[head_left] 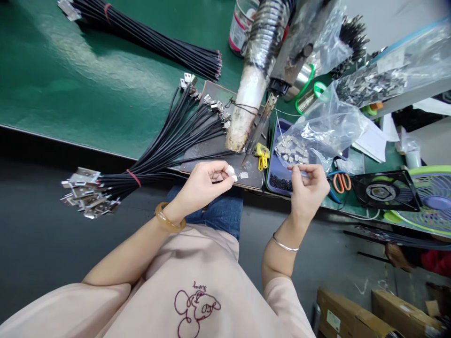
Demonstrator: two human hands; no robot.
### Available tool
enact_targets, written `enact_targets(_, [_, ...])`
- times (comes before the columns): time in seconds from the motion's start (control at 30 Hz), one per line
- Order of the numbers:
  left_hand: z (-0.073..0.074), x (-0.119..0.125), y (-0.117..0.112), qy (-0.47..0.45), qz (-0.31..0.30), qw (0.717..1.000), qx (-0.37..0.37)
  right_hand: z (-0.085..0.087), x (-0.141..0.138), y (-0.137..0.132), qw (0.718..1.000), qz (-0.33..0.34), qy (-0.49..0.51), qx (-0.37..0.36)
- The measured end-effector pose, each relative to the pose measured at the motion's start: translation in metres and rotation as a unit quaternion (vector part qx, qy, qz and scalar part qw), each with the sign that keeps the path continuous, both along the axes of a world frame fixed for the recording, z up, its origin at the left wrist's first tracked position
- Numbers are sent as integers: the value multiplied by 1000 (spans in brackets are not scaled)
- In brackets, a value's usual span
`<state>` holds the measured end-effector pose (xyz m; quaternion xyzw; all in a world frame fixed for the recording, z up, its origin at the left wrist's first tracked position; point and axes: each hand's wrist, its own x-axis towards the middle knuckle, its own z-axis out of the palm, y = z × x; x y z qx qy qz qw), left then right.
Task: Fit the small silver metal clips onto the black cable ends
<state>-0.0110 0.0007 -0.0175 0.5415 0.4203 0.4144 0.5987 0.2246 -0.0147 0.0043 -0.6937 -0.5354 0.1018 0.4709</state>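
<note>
My left hand point(211, 180) is closed in a pinch at the near edge of a dark work board point(259, 180), white covers on its fingertips. It grips a black cable, mostly hidden by the fingers; a small metal connector point(243, 175) shows just past them. The soldering iron point(262, 119) points down with its tip slightly above this connector. My right hand point(310, 180) is pinched shut over the blue tray point(270, 164). A thin solder wire point(279, 123) runs down toward its fingertips. Beside the left hand lies a red-banded bundle of black cables point(158, 150) with metal ends.
A fume hose point(248, 94) hangs beside the iron. Yellow clips point(261, 156) lie on the board. In the tray are small metal parts point(292, 150) and black pieces. Orange-handled scissors point(341, 182), a fan point(384, 191) and solder spools point(310, 98) stand right; another cable bundle point(151, 40) lies behind.
</note>
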Motion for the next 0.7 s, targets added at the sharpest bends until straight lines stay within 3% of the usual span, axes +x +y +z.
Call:
enact_targets(0.07, [-1, 2, 0, 1, 15, 1000, 4, 3, -17, -9, 996, 26, 67, 43])
enact_targets(0.23, [-2, 4, -1, -8, 18, 1000, -1, -3, -56, -23, 978, 167, 120, -40])
enact_targets(0.4, [-3, 2, 0, -6, 12, 1000, -2, -14, -70, -22, 977, 170, 116, -56])
enact_targets(0.7, [-4, 2, 1, -11, 1, 1000, 2, -13, -72, -24, 975, 166, 119, -88])
